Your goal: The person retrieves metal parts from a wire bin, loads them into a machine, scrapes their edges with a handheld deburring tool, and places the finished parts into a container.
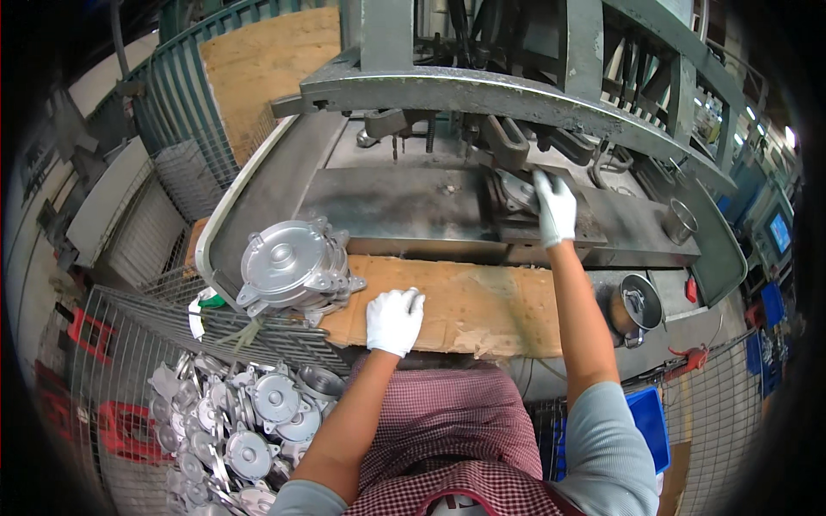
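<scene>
My right hand [555,208], in a white glove, reaches to the machine bed and grips the right edge of a round silver metal cover [514,191] at a dark fixture. Its fingertips are partly hidden. My left hand [395,322], also gloved, rests with curled fingers on a cardboard sheet [482,301] along the bench front; I see nothing in it. Just left of it stands a stack of similar cast metal covers [284,262], with round raised faces and bolt lugs.
A wire cage [112,361] at lower left holds many loose covers [249,454]. A machine frame [516,95] with drill bits [400,148] hangs above the bed. At right are a metal pot [637,305], a metal cup [680,222] and a blue bin [650,426].
</scene>
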`<state>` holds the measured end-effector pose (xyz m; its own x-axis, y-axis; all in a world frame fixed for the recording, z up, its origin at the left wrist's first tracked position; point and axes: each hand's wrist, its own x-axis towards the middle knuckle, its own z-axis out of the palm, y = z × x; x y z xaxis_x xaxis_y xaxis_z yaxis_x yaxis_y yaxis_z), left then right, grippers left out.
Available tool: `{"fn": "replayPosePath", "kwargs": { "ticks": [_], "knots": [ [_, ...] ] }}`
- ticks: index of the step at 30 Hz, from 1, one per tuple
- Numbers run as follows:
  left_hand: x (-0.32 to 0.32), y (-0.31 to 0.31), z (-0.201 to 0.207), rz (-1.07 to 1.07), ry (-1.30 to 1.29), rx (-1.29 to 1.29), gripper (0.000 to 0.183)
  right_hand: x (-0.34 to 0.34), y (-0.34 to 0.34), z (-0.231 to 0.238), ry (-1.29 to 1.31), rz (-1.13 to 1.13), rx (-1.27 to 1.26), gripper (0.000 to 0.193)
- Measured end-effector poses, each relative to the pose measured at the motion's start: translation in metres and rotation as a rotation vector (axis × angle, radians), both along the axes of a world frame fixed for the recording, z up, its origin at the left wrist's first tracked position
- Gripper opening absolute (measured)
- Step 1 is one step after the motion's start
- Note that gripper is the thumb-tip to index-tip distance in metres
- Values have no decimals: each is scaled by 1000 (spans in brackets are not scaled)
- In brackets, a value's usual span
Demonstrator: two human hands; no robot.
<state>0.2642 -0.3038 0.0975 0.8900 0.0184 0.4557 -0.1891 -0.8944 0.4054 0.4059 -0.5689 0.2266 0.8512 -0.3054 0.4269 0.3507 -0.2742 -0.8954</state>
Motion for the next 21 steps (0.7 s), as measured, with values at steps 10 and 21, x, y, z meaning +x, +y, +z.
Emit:
{"fn": "replayPosePath", "kwargs": {
  "ticks": [10, 21],
  "knots": [
    [0, -3, 0, -7, 8, 10, 24, -38, 112, 3, -180, 31, -307, 33],
    [-2, -2, 4, 6, 25, 50, 27, 49, 156, -8, -32, -127, -879, 31]
  ]
}}
